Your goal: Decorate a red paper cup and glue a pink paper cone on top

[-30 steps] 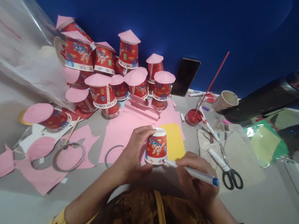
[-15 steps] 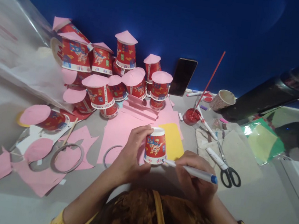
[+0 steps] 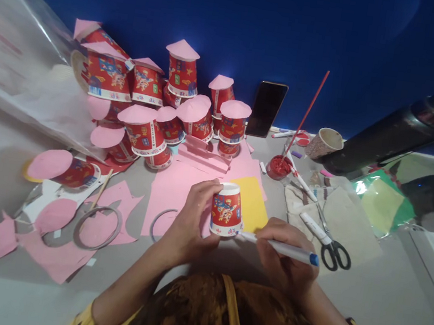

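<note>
Head view: your left hand (image 3: 194, 224) curled round side of red paper cup (image 3: 227, 211), narrow end up, between your hands; your right hand (image 3: 286, 270) pinching white marker (image 3: 295, 253), tip at or just beside cup's lower rim. Cup likely light, thin-walled, easily dented; best hold, gentle, low by stiffer rim. Just beyond hands, yellow sheet (image 3: 253, 204); farther, ahead of left hand, pink-topped cups (image 3: 145, 139).

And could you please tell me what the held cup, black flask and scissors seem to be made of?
Held cup: probably printed paper, fairly matte, given the thin white edge at its narrow end. Black flask: glossy, perhaps metal, judging by its bright highlights. Scissors: shiny grey blades, likely metal; smooth black handles, probably plastic.
</note>
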The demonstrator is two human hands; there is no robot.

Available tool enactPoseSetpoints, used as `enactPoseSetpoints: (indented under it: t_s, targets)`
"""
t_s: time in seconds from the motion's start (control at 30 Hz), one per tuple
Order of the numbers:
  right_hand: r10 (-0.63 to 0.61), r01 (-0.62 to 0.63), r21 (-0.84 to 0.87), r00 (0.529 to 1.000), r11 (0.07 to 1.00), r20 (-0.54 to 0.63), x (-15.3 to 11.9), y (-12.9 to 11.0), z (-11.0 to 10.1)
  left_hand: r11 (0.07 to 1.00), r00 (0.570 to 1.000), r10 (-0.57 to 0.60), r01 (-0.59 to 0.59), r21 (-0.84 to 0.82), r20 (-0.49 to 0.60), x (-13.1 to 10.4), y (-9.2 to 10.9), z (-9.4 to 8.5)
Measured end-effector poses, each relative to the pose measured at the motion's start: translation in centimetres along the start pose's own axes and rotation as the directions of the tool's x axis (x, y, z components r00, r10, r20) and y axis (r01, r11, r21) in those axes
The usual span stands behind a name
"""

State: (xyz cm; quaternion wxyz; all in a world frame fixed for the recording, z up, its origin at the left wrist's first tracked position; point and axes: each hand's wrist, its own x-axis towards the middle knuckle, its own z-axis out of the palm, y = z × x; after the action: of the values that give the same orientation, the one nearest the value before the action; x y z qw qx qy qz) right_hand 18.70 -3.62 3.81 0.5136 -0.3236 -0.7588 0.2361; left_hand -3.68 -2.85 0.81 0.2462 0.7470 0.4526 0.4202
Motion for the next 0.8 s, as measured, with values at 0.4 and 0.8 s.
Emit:
enactPoseSetpoints:
  t_s: [0.4,0.8]
  targets:
    - [-0.015,0.014,0.03,0.999,0.999,0.05,0.37,-0.4,0.3,1.0,1.0,-0.013,0.013,0.006,0.029,-0.05,-0.02,0.05]
    - [-0.023,0.021,0.025,0.998,0.999,0.058,0.23,-0.29,0.35,0.999,0.997,-0.047,0.048,-0.014,0.061,-0.05,0.0,0.04]
